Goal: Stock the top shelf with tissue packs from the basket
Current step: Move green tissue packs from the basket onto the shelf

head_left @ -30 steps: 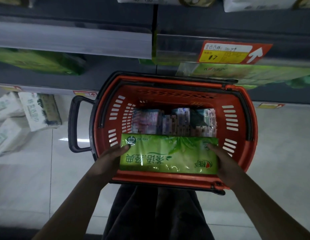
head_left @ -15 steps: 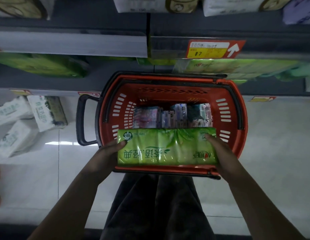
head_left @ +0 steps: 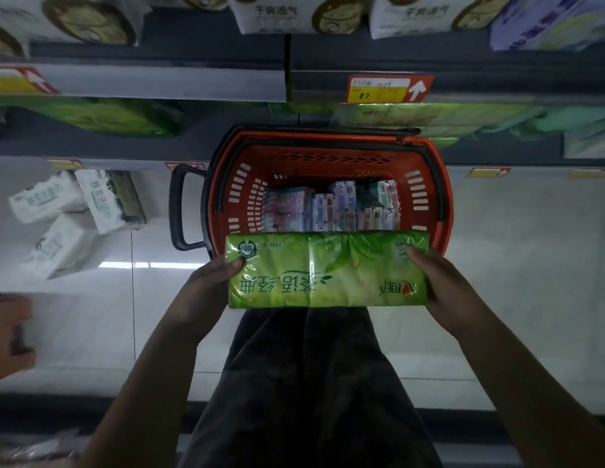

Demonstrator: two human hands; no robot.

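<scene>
The left hand (head_left: 211,282) and the right hand (head_left: 444,287) grip the two ends of a green tissue pack (head_left: 326,270), held level over the near rim of the red basket (head_left: 328,157).

A bright green tissue pack (head_left: 328,270) is printed with leaf motifs and white lettering. The basket (head_left: 441,211) is coloured orange-red, its handle (head_left: 177,211) black. A red-and-yellow price tag (head_left: 389,89) is seen.

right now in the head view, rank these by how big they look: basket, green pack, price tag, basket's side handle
1. basket
2. green pack, though it is held nearer the camera, which makes it look bigger
3. price tag and side handle: these look about alike, so I won't rank them
</scene>
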